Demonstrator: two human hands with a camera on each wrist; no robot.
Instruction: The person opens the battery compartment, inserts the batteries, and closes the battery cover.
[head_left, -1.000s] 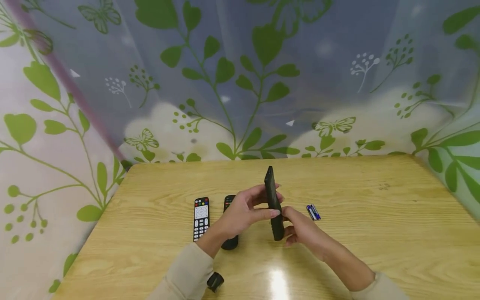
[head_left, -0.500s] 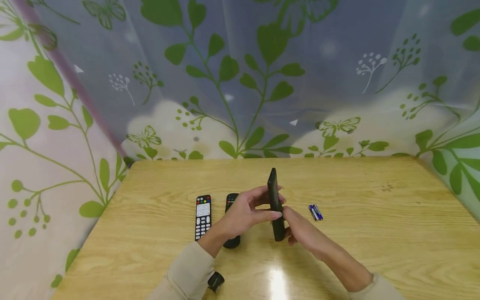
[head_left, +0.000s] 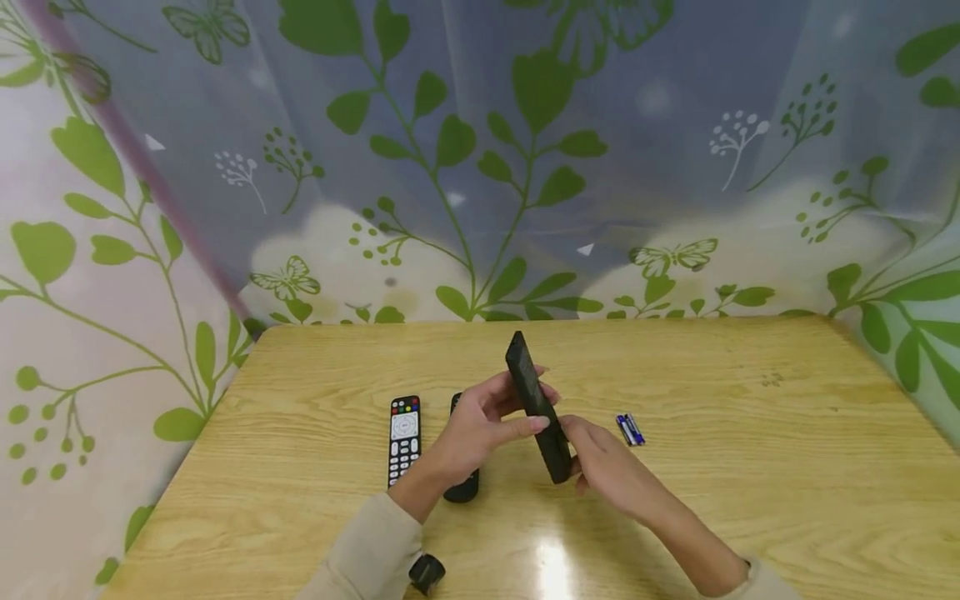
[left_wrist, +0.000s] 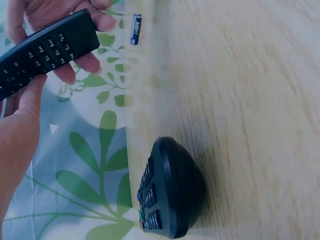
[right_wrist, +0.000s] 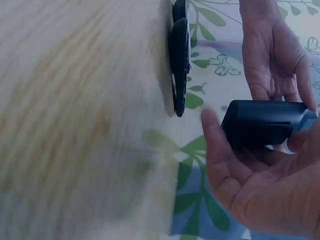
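My left hand grips a black remote control, raised above the table and tilted, thumb on one side and fingers behind. In the left wrist view, rows of buttons show on the held remote's face. My right hand holds the remote's lower end from its back side; the right wrist view shows its fingers around the dark back. What the fingertips do there is partly hidden. To the right of the hands, two blue-and-silver batteries lie side by side on the table.
A black remote with white buttons lies left of the hands. Another black remote beside it is partly covered by the left hand. A small black object sits by the left cuff. A patterned curtain stands behind the wooden table.
The held remote has tilted, its upper end swinging left, and more of its button face shows. Both hands stay on it. The batteries and other remotes stay in place.
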